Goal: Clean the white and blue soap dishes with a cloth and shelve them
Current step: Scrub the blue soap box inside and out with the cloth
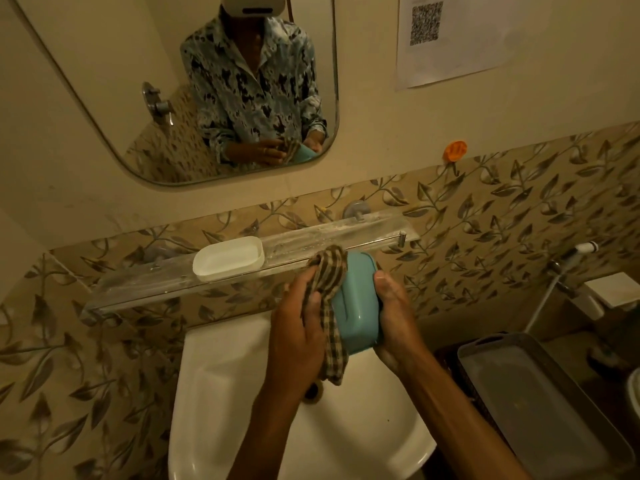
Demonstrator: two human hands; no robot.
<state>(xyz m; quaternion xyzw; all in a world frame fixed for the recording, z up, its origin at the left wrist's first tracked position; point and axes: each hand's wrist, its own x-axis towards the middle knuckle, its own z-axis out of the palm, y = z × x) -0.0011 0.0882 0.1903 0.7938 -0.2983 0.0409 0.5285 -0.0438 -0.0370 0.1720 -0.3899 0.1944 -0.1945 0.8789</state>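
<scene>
The blue soap dish (356, 306) is held tilted above the sink (214, 393), clasped in your right hand (394, 317), with the thumb laid along its right edge and the fingers curled behind it. Your left hand (298, 327) grips the checked cloth (329, 271), which is bunched against the dish's left side and trails below. Both forearms reach forward over the basin. The white soap dish (228, 258) rests on the glass shelf (332, 230), just left of the cloth.

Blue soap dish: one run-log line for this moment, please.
left hand grips cloth on blue soap dish | right hand holds dish above sink | white soap dish on shelf | blue not yet shelved
</scene>
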